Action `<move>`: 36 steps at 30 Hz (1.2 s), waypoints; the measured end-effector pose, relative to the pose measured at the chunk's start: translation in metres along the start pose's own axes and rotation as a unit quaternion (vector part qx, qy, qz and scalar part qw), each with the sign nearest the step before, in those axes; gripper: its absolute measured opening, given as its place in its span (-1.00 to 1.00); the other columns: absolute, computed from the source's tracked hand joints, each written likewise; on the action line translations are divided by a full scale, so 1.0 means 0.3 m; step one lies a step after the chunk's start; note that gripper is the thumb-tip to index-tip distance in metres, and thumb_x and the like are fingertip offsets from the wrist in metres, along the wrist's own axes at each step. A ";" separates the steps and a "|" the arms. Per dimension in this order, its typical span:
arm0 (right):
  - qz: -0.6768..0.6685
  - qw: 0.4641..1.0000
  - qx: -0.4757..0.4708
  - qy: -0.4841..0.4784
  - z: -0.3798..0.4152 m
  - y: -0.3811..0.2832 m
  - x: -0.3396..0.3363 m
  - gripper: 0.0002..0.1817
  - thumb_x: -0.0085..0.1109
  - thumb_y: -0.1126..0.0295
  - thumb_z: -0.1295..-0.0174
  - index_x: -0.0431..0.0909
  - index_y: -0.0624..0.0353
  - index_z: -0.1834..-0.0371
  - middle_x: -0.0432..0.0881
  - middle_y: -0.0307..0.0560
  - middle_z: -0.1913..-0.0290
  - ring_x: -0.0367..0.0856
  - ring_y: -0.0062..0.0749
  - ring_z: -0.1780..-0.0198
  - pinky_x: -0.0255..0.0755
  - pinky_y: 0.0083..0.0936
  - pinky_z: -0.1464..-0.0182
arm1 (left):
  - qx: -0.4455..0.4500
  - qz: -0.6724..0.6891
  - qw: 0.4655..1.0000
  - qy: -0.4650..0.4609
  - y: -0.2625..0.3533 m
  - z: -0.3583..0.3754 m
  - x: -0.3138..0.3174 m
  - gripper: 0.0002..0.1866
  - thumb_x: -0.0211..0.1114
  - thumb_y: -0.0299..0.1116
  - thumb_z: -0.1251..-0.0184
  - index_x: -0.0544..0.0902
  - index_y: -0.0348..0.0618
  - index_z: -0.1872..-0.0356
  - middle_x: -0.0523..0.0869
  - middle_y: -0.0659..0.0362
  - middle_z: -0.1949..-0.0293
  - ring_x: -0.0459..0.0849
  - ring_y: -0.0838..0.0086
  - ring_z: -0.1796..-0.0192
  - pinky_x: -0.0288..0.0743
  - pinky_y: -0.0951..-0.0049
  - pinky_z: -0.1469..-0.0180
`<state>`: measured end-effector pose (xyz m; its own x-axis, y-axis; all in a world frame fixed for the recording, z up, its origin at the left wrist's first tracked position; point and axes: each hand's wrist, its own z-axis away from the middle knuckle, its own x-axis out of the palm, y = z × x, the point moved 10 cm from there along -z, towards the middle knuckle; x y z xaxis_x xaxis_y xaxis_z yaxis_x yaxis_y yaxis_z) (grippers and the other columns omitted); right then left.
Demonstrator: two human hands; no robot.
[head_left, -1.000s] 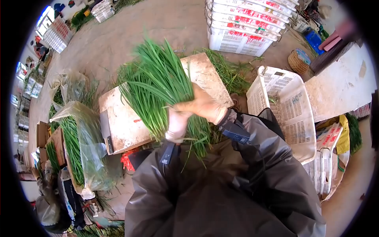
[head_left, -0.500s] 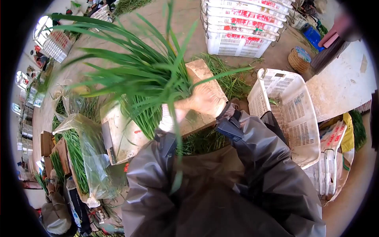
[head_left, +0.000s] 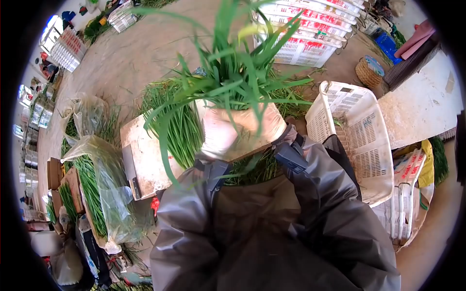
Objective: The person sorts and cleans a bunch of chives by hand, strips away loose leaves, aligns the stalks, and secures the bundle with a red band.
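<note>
A bunch of long flat green leaves, apparently garlic chives (head_left: 235,72), stands up fanned out between my hands over the low board (head_left: 151,167). My left hand (head_left: 219,132) is closed around the lower part of the bunch. Beside it, my right hand (head_left: 266,121) also grips the bunch, its fingers partly hidden by drooping leaves. The stem ends are hidden by my hands. Another heap of chives (head_left: 175,128) lies on the board left of my left hand. A wide-bladed knife (head_left: 130,169) rests along the board's left edge.
A white plastic crate (head_left: 361,145) stands at my right, near a pale table (head_left: 422,106). Stacked white crates (head_left: 306,51) rise ahead. Plastic-wrapped chives (head_left: 97,194) are at left. Loose leaves (head_left: 291,99) litter the floor beyond the board. A wicker basket (head_left: 369,75) sits farther right.
The held bunch has swung from leaning left to more upright, its leaf tips moving right. My hands have shifted slightly and stay on it. More of the heap on the board now shows.
</note>
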<state>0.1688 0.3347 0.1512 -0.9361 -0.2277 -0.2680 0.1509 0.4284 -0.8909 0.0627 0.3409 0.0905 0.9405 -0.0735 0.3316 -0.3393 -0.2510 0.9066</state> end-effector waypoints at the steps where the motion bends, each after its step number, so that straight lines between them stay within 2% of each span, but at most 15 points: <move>1: 0.023 1.000 0.007 0.013 0.018 -0.001 -0.007 -0.49 0.54 0.12 -0.23 0.68 0.21 -0.12 0.80 -0.01 0.02 0.72 -0.25 0.02 0.58 -0.27 -0.07 | 0.008 -0.054 0.998 -0.016 -0.067 0.002 -0.033 -0.77 0.46 -0.50 -0.19 0.73 -0.27 0.12 0.82 0.13 0.30 0.80 0.38 0.21 0.65 0.35 0.12; 3: 0.072 0.996 -0.031 0.029 0.035 -0.018 -0.009 -0.56 0.52 0.11 -0.23 0.72 0.17 -0.03 0.81 -0.01 0.09 0.76 -0.23 0.10 0.61 -0.29 0.03 | 0.028 -0.161 0.986 -0.044 -0.120 0.002 -0.059 -0.64 0.47 -0.50 -0.18 0.69 -0.28 -0.02 0.83 0.10 0.17 0.80 0.37 0.09 0.67 0.36 -0.01; 4: 0.099 0.992 -0.075 0.033 0.036 -0.035 -0.004 -0.62 0.51 0.11 -0.23 0.76 0.13 0.05 0.81 -0.01 0.14 0.79 -0.20 0.15 0.64 -0.31 0.11 | 0.002 -0.062 0.997 -0.045 -0.143 0.015 -0.038 -0.55 0.48 -0.54 -0.17 0.64 -0.27 -0.12 0.83 0.12 0.13 0.80 0.38 0.09 0.68 0.36 0.00; 7: 0.134 0.984 -0.100 0.057 0.075 -0.092 0.000 -0.73 0.41 0.23 -0.29 0.76 0.09 0.03 0.80 -0.10 0.16 0.76 -0.28 0.16 0.62 -0.30 0.13 | 0.069 -0.139 0.985 -0.070 -0.042 0.066 -0.008 -0.65 0.28 -0.28 -0.48 0.63 -0.22 -0.17 0.77 0.06 -0.11 0.75 0.28 -0.01 0.63 0.19 -0.12; 8: 0.196 0.971 -0.128 0.056 0.071 0.036 0.049 -0.73 0.38 0.24 -0.31 0.74 0.10 0.00 0.79 -0.08 0.14 0.75 -0.27 0.14 0.62 -0.31 0.11 | 0.022 0.113 0.993 -0.005 -0.120 0.080 -0.034 -0.67 0.26 -0.25 -0.50 0.65 -0.21 -0.14 0.78 0.08 -0.08 0.76 0.28 0.01 0.62 0.18 -0.10; 11: 0.244 0.969 -0.013 -0.032 0.062 0.269 0.131 -0.69 0.23 0.27 -0.45 0.65 0.17 -0.15 0.74 0.01 -0.05 0.70 -0.23 0.01 0.61 -0.37 -0.01 | 0.048 -0.163 0.982 -0.080 -0.232 0.034 -0.121 -0.64 0.25 -0.10 -0.53 0.68 -0.13 -0.11 0.76 0.12 -0.12 0.70 0.29 -0.14 0.55 0.15 -0.22; 12: 0.221 0.973 -0.026 -0.061 0.039 0.073 0.091 -0.66 0.20 0.28 -0.47 0.62 0.18 -0.21 0.71 0.05 -0.12 0.69 -0.22 -0.05 0.60 -0.38 -0.05 | 0.011 -0.205 0.969 -0.139 -0.151 0.026 -0.074 -0.64 0.24 -0.09 -0.52 0.68 -0.12 -0.10 0.74 0.12 -0.14 0.68 0.28 -0.17 0.53 0.15 -0.24; 16: 0.145 0.985 -0.060 -0.073 0.020 -0.122 0.079 -0.32 0.31 0.14 -0.43 0.33 0.19 -0.51 0.54 0.15 -0.31 0.54 -0.25 -0.31 0.51 -0.34 -0.33 | 0.273 -0.306 0.912 0.013 0.059 0.070 -0.039 -0.52 0.37 -0.13 -0.45 0.61 -0.17 -0.26 0.73 0.09 -0.16 0.75 0.26 -0.05 0.66 0.20 0.00; 17: 0.300 0.948 -0.087 -0.068 0.017 -0.161 0.084 -0.29 0.34 0.12 -0.42 0.31 0.19 -0.52 0.55 0.13 -0.31 0.55 -0.28 -0.30 0.51 -0.32 -0.36 | 0.169 -0.142 0.975 -0.019 0.037 0.057 -0.064 -0.49 0.40 -0.19 -0.43 0.58 -0.20 -0.30 0.73 0.10 -0.14 0.75 0.26 -0.06 0.68 0.23 -0.01; 19: 0.106 0.986 0.007 -0.130 0.045 -0.167 0.087 -0.16 0.41 0.00 -0.32 0.31 0.26 -0.52 0.53 0.20 -0.35 0.54 -0.14 -0.34 0.53 -0.25 -0.29 | -0.033 0.281 0.959 0.033 0.079 0.076 -0.059 -0.42 0.47 -0.30 -0.39 0.51 -0.26 -0.36 0.73 0.10 -0.10 0.76 0.27 -0.08 0.72 0.29 -0.01; 22: -0.008 0.993 0.042 -0.106 0.118 -0.100 0.063 -0.03 0.45 -0.08 -0.28 0.23 0.29 -0.58 0.49 0.21 -0.42 0.50 -0.11 -0.41 0.51 -0.22 -0.33 | -0.010 0.035 0.998 -0.059 0.185 0.108 -0.088 -0.36 0.42 -0.37 -0.28 0.48 -0.30 -0.39 0.75 0.02 0.02 0.74 0.23 0.02 0.64 0.21 -0.13; 27: -0.159 0.964 0.159 -0.138 0.418 0.125 0.113 0.00 0.36 -0.15 -0.37 0.14 0.34 -0.61 0.39 0.28 -0.49 0.39 -0.03 -0.51 0.34 -0.18 -0.51 | -0.092 0.266 0.960 0.016 0.179 0.225 -0.231 -0.45 0.41 -0.55 -0.19 0.54 -0.17 -0.26 0.69 0.14 0.22 0.67 0.24 0.10 0.60 0.06 -0.16; 30: -0.118 0.975 0.131 -0.134 0.611 0.170 0.179 0.07 0.37 -0.20 -0.33 0.11 0.38 -0.61 0.36 0.35 -0.50 0.37 0.03 -0.52 0.28 -0.17 -0.53 | -0.077 0.244 0.963 0.083 0.226 0.310 -0.334 -0.46 0.37 -0.56 -0.24 0.51 -0.11 -0.29 0.68 0.15 0.21 0.68 0.29 0.09 0.58 0.06 -0.23; 31: 0.021 0.994 0.064 -0.087 0.639 0.091 0.150 0.09 0.46 -0.20 -0.23 0.16 0.32 -0.60 0.41 0.35 -0.45 0.40 0.12 -0.49 0.29 -0.13 -0.51 | -0.063 0.227 0.966 0.102 0.242 0.342 -0.365 -0.46 0.36 -0.56 -0.26 0.51 -0.10 -0.29 0.68 0.16 0.20 0.68 0.31 0.09 0.57 0.06 -0.25; 36: 0.193 0.981 -0.002 -0.032 0.698 -0.120 0.246 -0.01 0.55 -0.14 -0.05 0.36 0.12 -0.49 0.48 0.13 -0.36 0.43 0.12 -0.38 0.32 -0.09 -0.43 | -0.063 0.166 0.958 0.225 0.226 0.562 -0.444 -0.48 0.37 -0.56 -0.28 0.43 -0.14 -0.25 0.66 0.16 0.22 0.69 0.34 0.18 0.63 0.04 -0.17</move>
<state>0.1608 0.1192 0.0867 -0.7882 -0.1024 -0.6068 0.4879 0.4970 -0.7176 -0.0827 0.1708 0.0639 0.6871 0.3025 0.6606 -0.6449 -0.1647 0.7463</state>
